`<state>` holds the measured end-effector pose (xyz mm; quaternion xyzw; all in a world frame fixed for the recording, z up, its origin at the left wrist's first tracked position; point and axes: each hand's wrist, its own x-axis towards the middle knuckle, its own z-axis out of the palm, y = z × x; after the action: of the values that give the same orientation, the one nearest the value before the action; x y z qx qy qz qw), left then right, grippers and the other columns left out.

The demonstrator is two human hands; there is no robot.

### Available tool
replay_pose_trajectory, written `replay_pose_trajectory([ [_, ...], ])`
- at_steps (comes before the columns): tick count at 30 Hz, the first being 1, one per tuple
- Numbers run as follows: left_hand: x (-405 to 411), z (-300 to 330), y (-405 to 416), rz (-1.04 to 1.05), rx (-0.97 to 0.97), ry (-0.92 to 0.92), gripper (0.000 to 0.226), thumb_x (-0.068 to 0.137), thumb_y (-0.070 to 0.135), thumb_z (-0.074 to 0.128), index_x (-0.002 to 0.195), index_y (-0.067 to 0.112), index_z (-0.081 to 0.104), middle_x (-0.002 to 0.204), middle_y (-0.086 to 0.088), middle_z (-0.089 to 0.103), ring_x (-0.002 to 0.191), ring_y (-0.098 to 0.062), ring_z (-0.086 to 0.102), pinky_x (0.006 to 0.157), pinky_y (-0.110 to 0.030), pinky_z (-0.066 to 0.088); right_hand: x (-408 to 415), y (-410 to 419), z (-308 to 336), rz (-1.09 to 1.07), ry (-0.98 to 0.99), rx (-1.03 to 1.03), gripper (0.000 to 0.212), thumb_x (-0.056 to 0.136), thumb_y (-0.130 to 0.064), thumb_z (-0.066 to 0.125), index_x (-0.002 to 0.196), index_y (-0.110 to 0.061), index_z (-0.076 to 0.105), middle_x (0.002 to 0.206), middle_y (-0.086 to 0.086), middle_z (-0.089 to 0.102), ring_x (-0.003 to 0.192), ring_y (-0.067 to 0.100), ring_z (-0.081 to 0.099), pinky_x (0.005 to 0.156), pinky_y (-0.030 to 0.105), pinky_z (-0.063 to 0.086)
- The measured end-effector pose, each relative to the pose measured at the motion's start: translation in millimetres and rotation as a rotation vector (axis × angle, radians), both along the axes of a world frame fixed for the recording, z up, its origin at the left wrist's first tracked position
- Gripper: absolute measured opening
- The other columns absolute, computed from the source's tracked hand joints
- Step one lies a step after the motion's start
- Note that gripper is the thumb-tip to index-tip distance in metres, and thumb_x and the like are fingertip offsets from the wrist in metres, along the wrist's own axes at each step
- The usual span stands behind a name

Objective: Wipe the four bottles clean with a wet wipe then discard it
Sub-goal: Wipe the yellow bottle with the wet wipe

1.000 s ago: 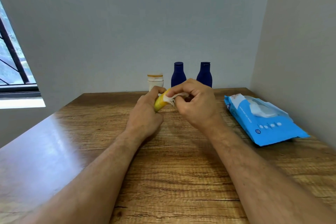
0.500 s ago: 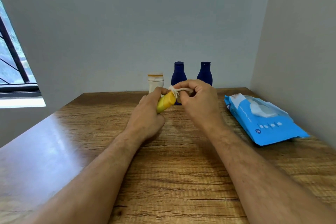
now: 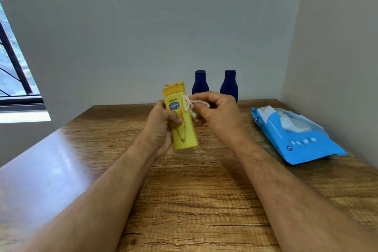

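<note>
You have three bottles in plain sight. One is a flat-sided yellow plastic bottle (image 3: pixel 182 120) with a blue oval label and a yellow flip cap, held nearly upright above the wooden tabletop (image 3: pixel 200 190). The other two are matching dark blue plastic bottles, rounded at the shoulder with narrow capped necks, standing side by side at the far edge against the wall: the left dark blue bottle (image 3: pixel 200 82) and the right dark blue bottle (image 3: pixel 229 83), both partly hidden behind your hands. A sliver of some pale thing shows just behind the yellow cap; you cannot tell what it is.

Your left hand (image 3: pixel 161 127) is wrapped round the yellow bottle's lower body, thumb across its front. Your right hand (image 3: pixel 218 112) has its fingers curled, pinching one crumpled white wet wipe (image 3: pixel 191 106), twisted into a soft rope and pressed against the bottle's right edge just below the cap.

One blue soft plastic pack of wipes (image 3: pixel 294 139) lies flat to the right, its flap peeled open, a white sheet showing. The tabletop has a brown grain, glossy on the left.
</note>
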<state>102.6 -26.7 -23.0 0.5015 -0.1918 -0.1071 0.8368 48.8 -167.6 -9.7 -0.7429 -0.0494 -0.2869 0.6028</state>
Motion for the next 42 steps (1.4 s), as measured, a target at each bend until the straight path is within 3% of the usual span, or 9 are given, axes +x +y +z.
replay_pose_trajectory([
  [8,3,0,6,-0.091,-0.225,0.191,0.022,0.082,0.015,0.039,0.094,0.005,0.055,0.083,-0.014,0.058,0.074,-0.029,0.061,0.076,-0.044,0.055,-4,0,-1,0.16,0.129,-0.153,0.012,0.088,-0.005,0.071,0.093,-0.013,0.078,0.087,0.008,0.073,0.061,0.014,0.064,0.055,0.026,0.055],
  [16,-6,0,0,-0.098,-0.033,0.239,0.047,0.096,0.038,0.046,0.109,-0.001,0.068,0.093,-0.019,0.071,0.077,-0.031,0.071,0.071,-0.041,0.057,-2,9,-7,0.097,0.151,-0.218,0.008,0.089,-0.012,0.072,0.093,-0.017,0.076,0.092,0.0,0.072,0.064,0.01,0.069,0.058,0.027,0.059],
  [19,-1,-1,4,-0.052,-0.083,0.312,0.048,0.097,0.042,0.043,0.095,-0.001,0.066,0.081,-0.016,0.065,0.077,-0.033,0.068,0.085,-0.05,0.052,-2,11,-9,0.157,0.241,-0.305,0.01,0.086,-0.007,0.073,0.085,-0.017,0.075,0.116,-0.008,0.067,0.063,0.004,0.067,0.054,0.022,0.056],
  [22,3,-2,3,0.014,-0.142,0.383,0.054,0.098,0.045,0.04,0.101,-0.003,0.065,0.085,-0.015,0.063,0.084,-0.029,0.059,0.101,-0.049,0.045,-3,7,-7,0.201,0.264,-0.321,0.01,0.085,-0.005,0.073,0.084,-0.014,0.076,0.099,-0.008,0.068,0.061,-0.001,0.066,0.053,0.021,0.055],
  [26,3,-1,0,0.046,-0.16,0.412,0.056,0.103,0.044,0.035,0.106,-0.004,0.064,0.088,-0.017,0.069,0.076,-0.028,0.068,0.077,-0.042,0.059,0,6,-9,0.117,0.189,-0.317,0.011,0.087,-0.01,0.072,0.09,-0.02,0.077,0.101,-0.013,0.069,0.079,-0.007,0.065,0.059,0.015,0.053],
  [29,-1,0,-2,0.058,-0.069,0.331,0.049,0.106,0.04,0.035,0.112,0.0,0.062,0.086,-0.017,0.076,0.072,-0.029,0.075,0.063,-0.038,0.061,5,4,-12,-0.002,0.11,-0.247,0.01,0.089,-0.015,0.071,0.094,-0.022,0.076,0.107,-0.015,0.071,0.094,-0.002,0.066,0.069,0.016,0.055],
  [32,0,-1,-4,0.221,0.111,0.172,0.044,0.107,0.04,0.038,0.104,0.005,0.065,0.087,-0.012,0.075,0.078,-0.024,0.069,0.081,-0.041,0.054,6,1,-12,-0.132,0.065,-0.223,0.01,0.09,-0.017,0.071,0.094,-0.025,0.075,0.095,-0.015,0.071,0.079,-0.002,0.066,0.059,0.008,0.05],
  [38,20,-14,5,0.505,0.467,-0.195,0.056,0.098,0.046,0.052,0.148,0.03,0.033,0.14,-0.008,0.051,0.122,-0.025,0.056,0.107,-0.053,0.046,10,-4,-16,-0.236,0.117,-0.3,0.012,0.091,-0.022,0.069,0.1,-0.028,0.075,0.093,-0.018,0.064,0.08,-0.006,0.059,0.057,0.002,0.042],
  [42,26,-15,11,0.689,0.598,-0.32,0.058,0.1,0.036,0.059,0.147,0.019,0.031,0.137,-0.004,0.05,0.123,-0.019,0.051,0.109,-0.04,0.042,13,-5,-20,-0.258,0.12,-0.356,0.013,0.092,-0.022,0.068,0.101,-0.028,0.075,0.102,-0.012,0.07,0.086,-0.003,0.058,0.068,0.006,0.04],
])
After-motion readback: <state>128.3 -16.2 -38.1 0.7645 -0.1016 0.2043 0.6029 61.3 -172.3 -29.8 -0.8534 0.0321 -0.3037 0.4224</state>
